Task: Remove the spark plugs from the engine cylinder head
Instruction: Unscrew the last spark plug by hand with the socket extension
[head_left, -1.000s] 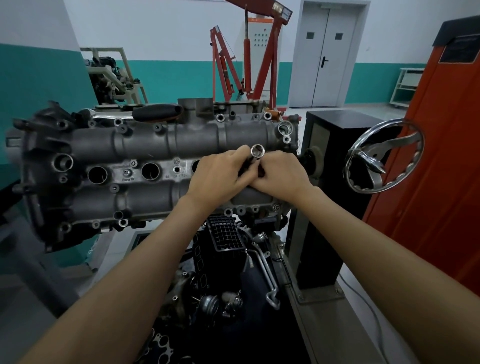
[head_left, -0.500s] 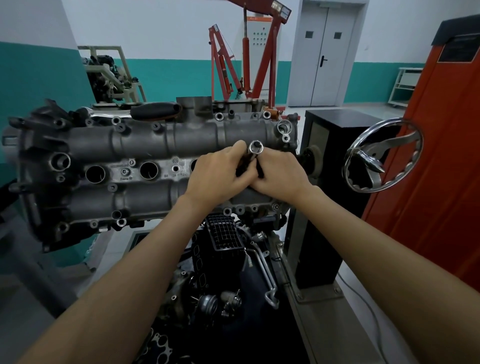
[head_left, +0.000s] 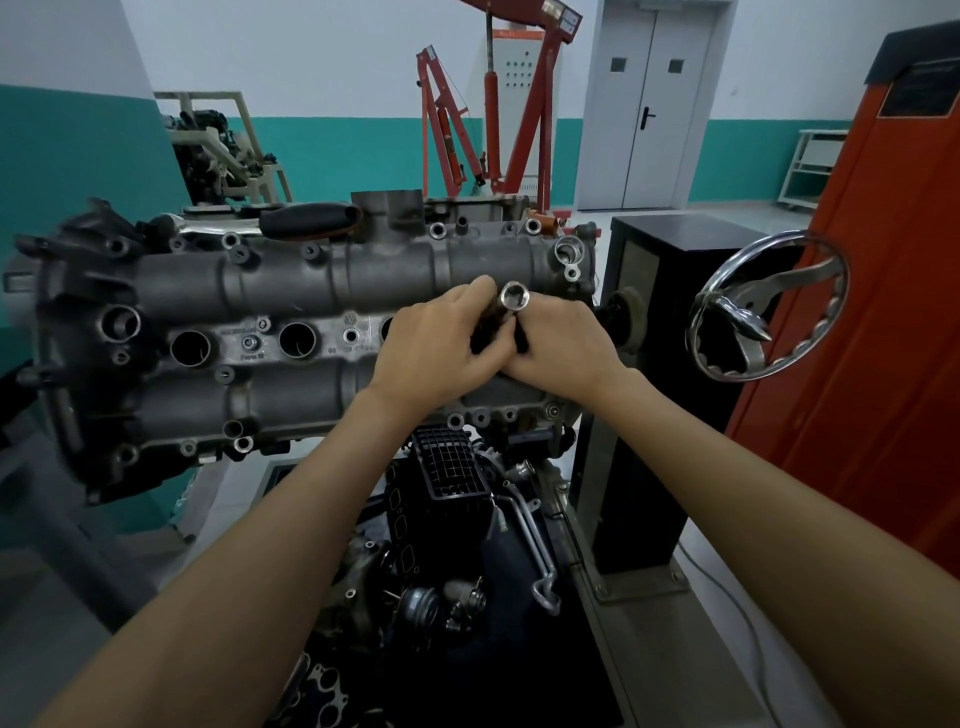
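Gripping a socket tool (head_left: 511, 304) between them, our hands meet over the right end of the engine cylinder head (head_left: 291, 312). Our left hand (head_left: 441, 348) wraps its fingers around the dark shaft of the tool, thumb up beside the chrome socket mouth. Our right hand (head_left: 563, 345) curls against the same shaft from the other side, its fingers touching those of the left. The open, shiny end of the socket points up toward us, just above our knuckles.

We see the cylinder head lying lengthwise on its stand, tilted toward us. Along its middle row, two spark plug wells (head_left: 244, 344) show as dark round openings left of our hands; a third well is partly covered by our left hand, and anything further right is hidden under our fingers. We cannot tell whether a spark plug sits in the socket, since our hands cover the lower end.

To the right stand a black pedestal (head_left: 654, 415) and a chrome handwheel (head_left: 769, 312), beside an orange cabinet (head_left: 883, 312). Behind the engine stands a red engine hoist (head_left: 519, 130). Below our forearms lies a dark engine block with a black gridded part (head_left: 452, 462).
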